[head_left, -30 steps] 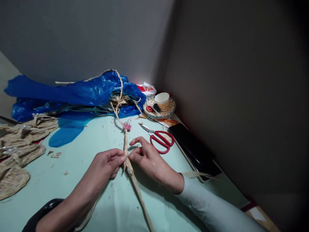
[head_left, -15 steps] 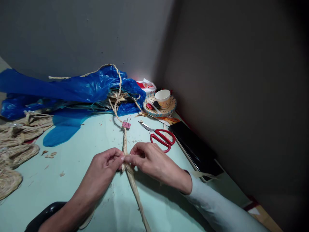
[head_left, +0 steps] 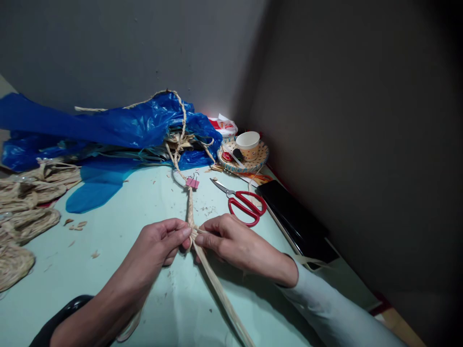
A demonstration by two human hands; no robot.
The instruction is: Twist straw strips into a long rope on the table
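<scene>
A pale plant-fiber braid (head_left: 190, 207) runs from a pink binder clip (head_left: 193, 183) toward me. My left hand (head_left: 164, 243) pinches strands at the braid's lower end between thumb and fingers. Close on the other side, my right hand (head_left: 229, 243) is closed on fiber strands, its thumb and forefinger a little apart from the left fingertips. From between the hands a long loose strand (head_left: 220, 289) trails down to the lower right. Beyond the clip, the finished braid (head_left: 183, 115) climbs over a blue plastic bag (head_left: 144, 120).
Red-handled scissors (head_left: 249, 207) lie beyond my right hand. A black phone-like slab (head_left: 296, 221) rests along the table's right edge. A paper cup (head_left: 248, 147) stands on a dotted plate (head_left: 262, 161). Coiled braids (head_left: 32, 219) are at left. Dark walls rise behind and at right.
My hands have moved slightly apart at the braid's end, showing the spread strands between them. The trailing strand has swung to the right. The whole view has shifted a little.
</scene>
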